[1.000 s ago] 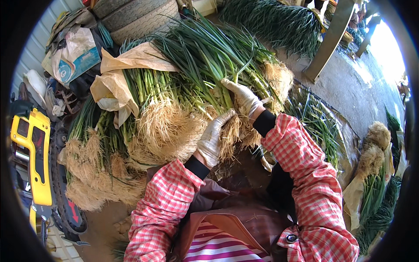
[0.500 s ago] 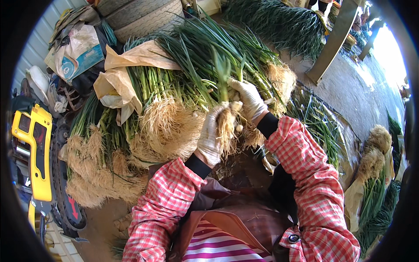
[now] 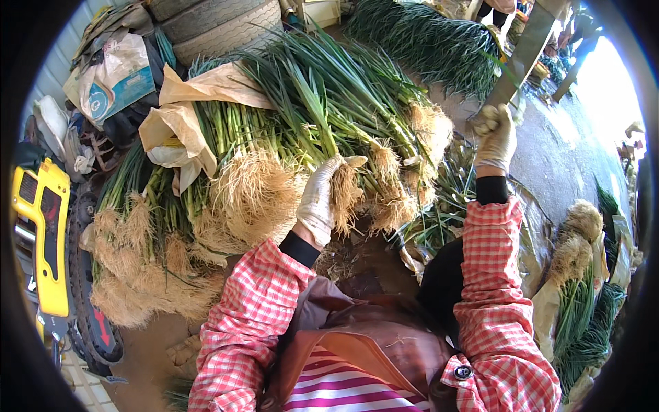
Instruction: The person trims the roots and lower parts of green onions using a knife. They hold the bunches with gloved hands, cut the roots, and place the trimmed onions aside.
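My left hand [image 3: 318, 200], in a pale work glove, is closed round the lower stalk of a green onion [image 3: 345, 193]. Its stringy tan roots hang beside the fingers, and its leaves run up into the heap behind. Out to the right, away from the heap, is my right hand [image 3: 495, 137], gloved too. Motion smears its curled-looking fingers, so whether they hold anything is unclear. Blurred green leaf bits [image 3: 509, 71] show just above it. In front of me lies a heap of green onions [image 3: 322, 82], roots toward me.
Brown paper [image 3: 206, 89] wraps part of the heap. A yellow-cased machine [image 3: 51, 240] stands at the left. Old tyres [image 3: 226, 31] are stacked behind. A metal post [image 3: 525, 55] rises at far right, with more onion bundles [image 3: 580, 295] lying at the right.
My right hand has left the onion in my left hand and swung out to the right. The left hand keeps its hold and has shifted slightly left in view.
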Available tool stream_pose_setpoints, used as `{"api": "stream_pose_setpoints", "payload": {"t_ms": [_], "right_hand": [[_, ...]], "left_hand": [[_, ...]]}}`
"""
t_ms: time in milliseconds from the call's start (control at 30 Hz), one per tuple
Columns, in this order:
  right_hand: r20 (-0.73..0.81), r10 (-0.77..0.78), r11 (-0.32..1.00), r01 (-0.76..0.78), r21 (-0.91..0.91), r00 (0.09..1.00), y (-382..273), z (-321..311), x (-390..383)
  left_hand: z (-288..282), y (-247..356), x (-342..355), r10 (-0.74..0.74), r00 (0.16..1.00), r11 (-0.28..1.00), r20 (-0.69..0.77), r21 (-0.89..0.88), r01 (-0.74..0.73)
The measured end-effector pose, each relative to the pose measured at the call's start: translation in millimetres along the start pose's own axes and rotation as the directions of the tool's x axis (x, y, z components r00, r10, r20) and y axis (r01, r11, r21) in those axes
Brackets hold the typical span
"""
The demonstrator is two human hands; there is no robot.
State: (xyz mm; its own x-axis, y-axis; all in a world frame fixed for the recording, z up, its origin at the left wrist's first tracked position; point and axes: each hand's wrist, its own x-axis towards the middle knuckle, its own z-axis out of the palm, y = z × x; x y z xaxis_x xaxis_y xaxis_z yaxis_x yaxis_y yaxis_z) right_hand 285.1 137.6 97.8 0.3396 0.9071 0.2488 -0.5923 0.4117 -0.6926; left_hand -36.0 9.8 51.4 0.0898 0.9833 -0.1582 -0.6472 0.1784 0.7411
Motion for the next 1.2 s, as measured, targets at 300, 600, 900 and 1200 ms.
{"api": "stream_pose_setpoints", "payload": {"t_ms": [300,600,900,1200], "right_hand": [[0.252,0.715,0.695,-0.702,-0.154,0.653,69,23,-40],[0.246,0.73,0.349,-0.038,-0.936,0.638,112,113,-120],[0.257,0.55,0.644,-0.207,-0.737,0.795,111,112,-134],[0.262,0.523,0.546,-0.083,-0.834,0.811,111,113,-129]], "left_hand": [[-8,-41,9,0.085,0.996,0.982,-0.035,0.175,-0.078],[8,-38,-19,-0.084,0.982,0.983,-0.168,0.146,0.109],[9,-42,-14,-0.064,0.992,0.998,-0.11,0.003,0.065],[20,-22,-29,-0.128,0.987,0.984,-0.102,-0.135,0.113]]}}
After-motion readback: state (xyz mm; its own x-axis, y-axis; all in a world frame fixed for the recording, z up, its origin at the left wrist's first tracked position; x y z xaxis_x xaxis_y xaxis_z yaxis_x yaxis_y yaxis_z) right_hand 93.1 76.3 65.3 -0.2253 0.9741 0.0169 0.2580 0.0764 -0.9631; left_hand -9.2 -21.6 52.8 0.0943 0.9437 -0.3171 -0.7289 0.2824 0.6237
